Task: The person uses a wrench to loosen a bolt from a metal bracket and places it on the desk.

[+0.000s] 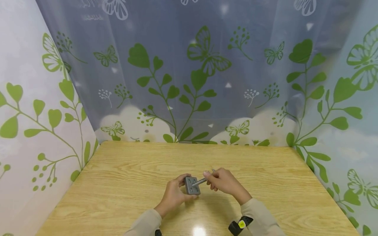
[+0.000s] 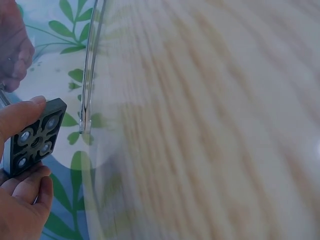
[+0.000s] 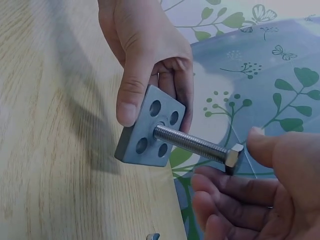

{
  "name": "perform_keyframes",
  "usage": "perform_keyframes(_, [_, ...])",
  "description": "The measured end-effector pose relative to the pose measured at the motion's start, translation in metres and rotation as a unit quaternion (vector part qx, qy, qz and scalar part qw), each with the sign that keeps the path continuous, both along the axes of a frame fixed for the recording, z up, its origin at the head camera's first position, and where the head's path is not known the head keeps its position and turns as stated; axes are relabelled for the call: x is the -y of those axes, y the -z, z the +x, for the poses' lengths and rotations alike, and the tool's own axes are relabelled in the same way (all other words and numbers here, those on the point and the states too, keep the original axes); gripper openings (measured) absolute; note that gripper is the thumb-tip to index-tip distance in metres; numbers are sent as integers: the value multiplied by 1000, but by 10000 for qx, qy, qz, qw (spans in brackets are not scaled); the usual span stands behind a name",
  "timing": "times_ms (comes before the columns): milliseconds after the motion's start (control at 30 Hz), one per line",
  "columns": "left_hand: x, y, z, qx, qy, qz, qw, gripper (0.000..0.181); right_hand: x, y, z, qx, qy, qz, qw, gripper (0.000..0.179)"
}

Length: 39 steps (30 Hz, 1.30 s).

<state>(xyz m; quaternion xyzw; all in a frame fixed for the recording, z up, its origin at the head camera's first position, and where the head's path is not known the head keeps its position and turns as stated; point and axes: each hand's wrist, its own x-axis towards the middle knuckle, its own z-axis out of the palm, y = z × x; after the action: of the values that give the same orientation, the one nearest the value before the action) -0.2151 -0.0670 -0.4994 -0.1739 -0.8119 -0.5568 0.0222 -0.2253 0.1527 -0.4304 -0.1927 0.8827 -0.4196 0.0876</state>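
Note:
My left hand (image 1: 175,195) grips a square grey block (image 1: 190,188) by its edges, thumb on one side and fingers on the other. Its holed face, with round holes near the corners, shows in the right wrist view. A threaded bolt (image 3: 192,143) stands out from the middle of that face. At the hex-head end of the bolt, my right hand (image 1: 222,180) pinches with thumb and forefinger, the other fingers curled below. The left wrist view shows the block's back face (image 2: 36,137), with recesses and shiny round spots in its corners. Both hands are over the wooden table.
The wood-grain table (image 1: 133,164) lies below the hands. A patterned curtain (image 1: 177,82) with green leaves and butterflies closes off the back and both sides. A small metal piece (image 3: 153,236) is cut off at the right wrist view's lower edge.

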Motion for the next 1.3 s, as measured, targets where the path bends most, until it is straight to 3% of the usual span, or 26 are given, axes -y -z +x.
perform_keyframes(133, [0, 0, -1, -3, 47, -3, 10000, 75, 1, -1, 0, -118, -83, 78, 9999, 37])
perform_keyframes(300, [1, 0, 0, -65, 54, -51, 10000, 75, -1, -3, -1, -539, -497, 172, 9972, 15])
perform_keyframes(467, [0, -3, 0, -39, 45, -17, 10000, 74, -4, -5, -1, -849, -765, -12, 9934, 17])
perform_keyframes(633, [0, -5, 0, -92, 9, -47, 9999, 72, -5, -7, -1, -939, -726, -88, 9929, 20])
perform_keyframes(833, [1, -4, 0, -184, 53, -49, 9998, 72, -5, -6, -1, -699, -776, -68, 9945, 21])
perform_keyframes(1000, [1, -1, 1, -203, 74, 4, 9998, 74, -7, -3, -2, -253, -899, 119, 9956, 32])
perform_keyframes(1167, [1, -2, 1, -174, 36, -105, 9998, 74, -6, -2, -2, 19, -502, 35, 9987, 50])
perform_keyframes(1300, [1, -4, 1, -147, 56, -135, 9998, 74, -4, -3, -1, 90, -154, 5, 9998, 51])
